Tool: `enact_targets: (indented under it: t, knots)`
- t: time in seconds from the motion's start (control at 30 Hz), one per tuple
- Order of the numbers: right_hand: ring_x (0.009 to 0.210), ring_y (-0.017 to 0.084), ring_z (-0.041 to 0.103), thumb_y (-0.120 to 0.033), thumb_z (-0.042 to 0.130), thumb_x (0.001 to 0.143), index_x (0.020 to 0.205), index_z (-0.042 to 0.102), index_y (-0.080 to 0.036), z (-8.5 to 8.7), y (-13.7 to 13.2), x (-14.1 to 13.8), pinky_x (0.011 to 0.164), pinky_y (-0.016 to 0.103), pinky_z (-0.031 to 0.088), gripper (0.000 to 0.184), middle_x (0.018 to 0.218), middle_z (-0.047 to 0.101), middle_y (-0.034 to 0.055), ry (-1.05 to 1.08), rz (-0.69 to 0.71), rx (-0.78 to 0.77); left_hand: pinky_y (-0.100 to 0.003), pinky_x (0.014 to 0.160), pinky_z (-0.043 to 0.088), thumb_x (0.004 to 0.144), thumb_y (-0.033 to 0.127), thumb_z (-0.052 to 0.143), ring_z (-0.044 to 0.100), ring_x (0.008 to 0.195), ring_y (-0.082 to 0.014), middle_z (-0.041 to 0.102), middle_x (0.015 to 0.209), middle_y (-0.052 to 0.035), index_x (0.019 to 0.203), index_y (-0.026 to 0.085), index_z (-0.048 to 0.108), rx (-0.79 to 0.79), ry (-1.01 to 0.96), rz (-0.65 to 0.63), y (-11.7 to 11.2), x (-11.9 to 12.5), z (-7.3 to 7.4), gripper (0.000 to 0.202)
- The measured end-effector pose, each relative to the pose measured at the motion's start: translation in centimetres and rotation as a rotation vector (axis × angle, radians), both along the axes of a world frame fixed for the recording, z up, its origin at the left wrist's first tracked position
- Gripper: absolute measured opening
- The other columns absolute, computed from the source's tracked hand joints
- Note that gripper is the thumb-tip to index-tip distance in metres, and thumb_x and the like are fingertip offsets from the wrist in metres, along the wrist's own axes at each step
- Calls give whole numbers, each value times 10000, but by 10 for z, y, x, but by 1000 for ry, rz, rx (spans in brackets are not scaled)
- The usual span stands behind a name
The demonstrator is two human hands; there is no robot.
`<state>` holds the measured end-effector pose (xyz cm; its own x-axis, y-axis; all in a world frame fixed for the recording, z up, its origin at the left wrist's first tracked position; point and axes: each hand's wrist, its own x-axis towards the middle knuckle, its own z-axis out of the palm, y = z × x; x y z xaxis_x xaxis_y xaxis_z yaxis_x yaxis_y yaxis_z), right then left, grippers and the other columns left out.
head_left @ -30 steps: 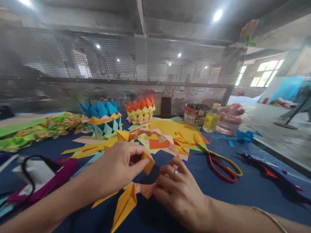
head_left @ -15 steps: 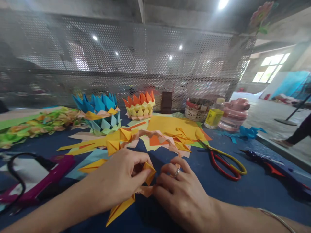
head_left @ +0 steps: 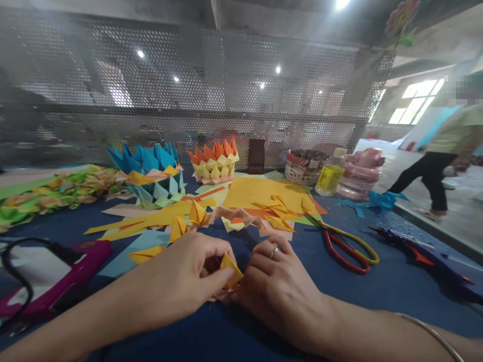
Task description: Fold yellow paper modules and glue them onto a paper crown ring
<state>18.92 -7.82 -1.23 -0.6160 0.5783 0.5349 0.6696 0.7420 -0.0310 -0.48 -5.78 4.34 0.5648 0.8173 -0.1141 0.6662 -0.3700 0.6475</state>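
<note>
My left hand is closed, pinching a yellow folded paper piece between thumb and fingers. Just to its right, my right hand, a ring on one finger, curls over a peach folded paper strip that shows below the yellow piece. Its fingertips are partly hidden. Beyond both hands, a zigzag peach length lies in a curve, with yellow folded points at its left. Another yellow point sticks out beside my left wrist.
Scissors and a dark blue glue gun lie at the right. A magenta tool with a black cord is at the left. Behind stand a blue paper crown, an orange-yellow one, a basket and bottles. A person walks beyond.
The yellow point hanging below my left hand has gone out of sight. My hands stay close together, with the strip more bunched between them. A walking person has come into view at right.
</note>
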Motion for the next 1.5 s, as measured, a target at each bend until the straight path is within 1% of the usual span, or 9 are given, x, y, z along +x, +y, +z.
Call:
enact_targets:
  t: [0.47,0.63,0.83,1.03,1.17,1.23,1.33,1.4,1.5]
  knots:
    - [728,165,522,-366,568,902,625,565,-206,-3,1,-3,946,394,324,320,622,592,0,45,-30,-39,-188,531,456,837,267,495,658,622,-148,706,664,23,726,219,656,-60,-16,-22,-3,1,4,202]
    - [719,161,520,-351,578,898,625,565,-201,-2,0,-3,939,395,325,312,624,590,-2,39,-34,-51,-183,501,428,818,278,516,633,593,-136,686,639,30,715,230,678,-8,-59,-45,-4,0,7,199]
    - [728,160,520,-324,560,900,655,584,-192,-2,0,-2,938,398,320,279,624,590,0,38,-14,-61,-188,485,336,831,287,543,549,571,-111,609,632,50,759,219,648,-110,-3,-47,-4,-1,9,144]
    - [732,159,519,-318,576,881,706,578,-189,0,1,-4,912,389,322,217,682,611,4,96,-15,-130,-185,606,437,880,403,562,615,701,-133,653,786,37,990,253,615,-154,-104,-129,-3,-6,9,194]
    - [755,151,535,-277,620,851,724,586,-194,1,2,-5,908,363,321,155,695,627,-11,165,15,-171,-187,579,452,899,458,523,631,669,-145,638,741,49,1175,251,498,-158,-146,-131,-3,-9,9,346]
    - [757,148,537,-251,630,845,700,590,-199,1,3,-6,903,355,321,159,683,631,-19,187,34,-180,-192,619,476,910,482,495,662,772,-166,686,883,21,1224,263,470,-152,-161,-144,-1,-12,9,385]
    - [764,144,541,-229,631,855,657,581,-195,3,3,-6,923,359,312,206,658,631,-28,206,37,-177,-222,752,508,934,499,440,647,1013,-212,670,1147,-22,1232,289,499,-65,-152,-173,3,-23,13,369]
    - [751,143,538,-254,636,863,623,564,-188,4,5,-6,924,357,316,258,628,617,-27,206,15,-182,-253,838,505,925,491,460,626,1080,-222,660,1183,-7,1229,317,529,115,-134,-159,5,-30,19,357]
    - [732,143,530,-269,659,849,630,591,-192,6,8,-5,906,347,324,241,626,622,-20,209,-5,-195,-318,920,494,767,501,693,605,1129,-257,668,1191,20,1157,340,603,456,-54,-74,5,-32,25,432]
